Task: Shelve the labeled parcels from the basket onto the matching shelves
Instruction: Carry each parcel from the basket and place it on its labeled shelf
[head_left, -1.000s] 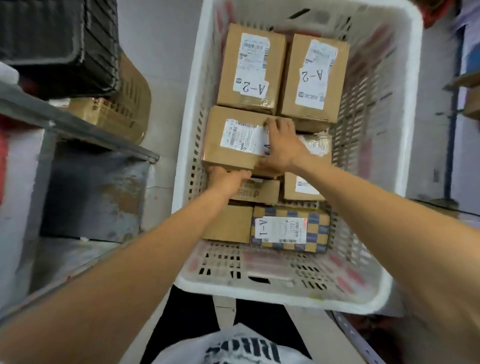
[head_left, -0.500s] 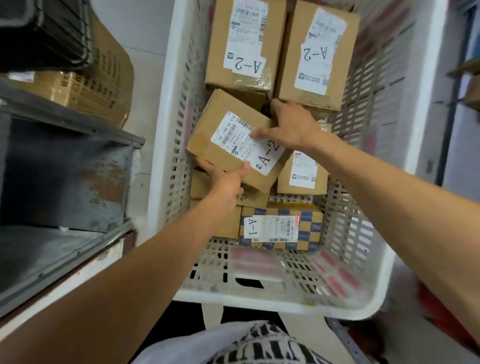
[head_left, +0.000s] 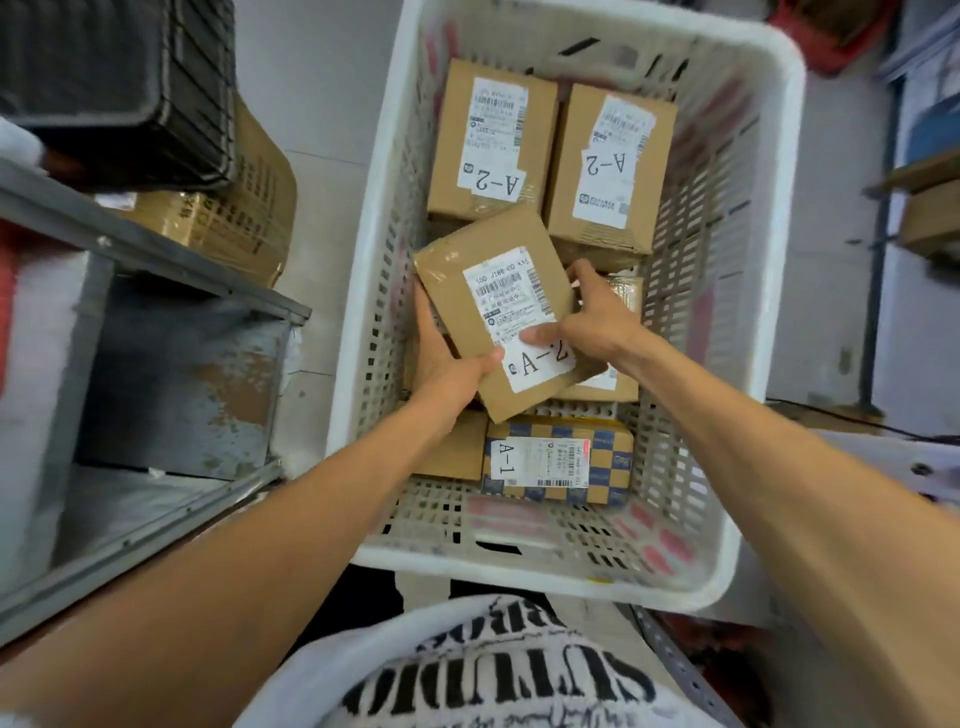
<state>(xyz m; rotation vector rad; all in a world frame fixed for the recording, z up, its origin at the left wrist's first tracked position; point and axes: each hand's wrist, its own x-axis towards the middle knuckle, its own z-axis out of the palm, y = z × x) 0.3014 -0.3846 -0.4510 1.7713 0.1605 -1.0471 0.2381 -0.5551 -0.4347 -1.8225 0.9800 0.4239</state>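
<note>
A white plastic basket (head_left: 363, 291) holds several cardboard parcels. A brown parcel labeled A-2 (head_left: 493, 291) is lifted and tilted above the others. My left hand (head_left: 447, 364) grips its lower left edge, thumb on top. My right hand (head_left: 592, 317) holds its right side, thumb on the label. At the basket's far end lie two more A-2 parcels (head_left: 493, 140) (head_left: 613, 161). Near me lies a blue-and-yellow checkered parcel labeled A-1 (head_left: 558, 462), with a plain brown box (head_left: 452, 452) to its left.
A grey metal shelf unit (head_left: 156, 332) stands to the left with a worn lower bay. A black crate (head_left: 119, 88) and a yellow slatted crate (head_left: 244, 197) sit on its top shelf. More shelving shows at the right edge (head_left: 930, 208).
Both hands have raised the A-2 parcel off the pile and turned it so its label faces me. The left hand moved from the box's near edge to its left side.
</note>
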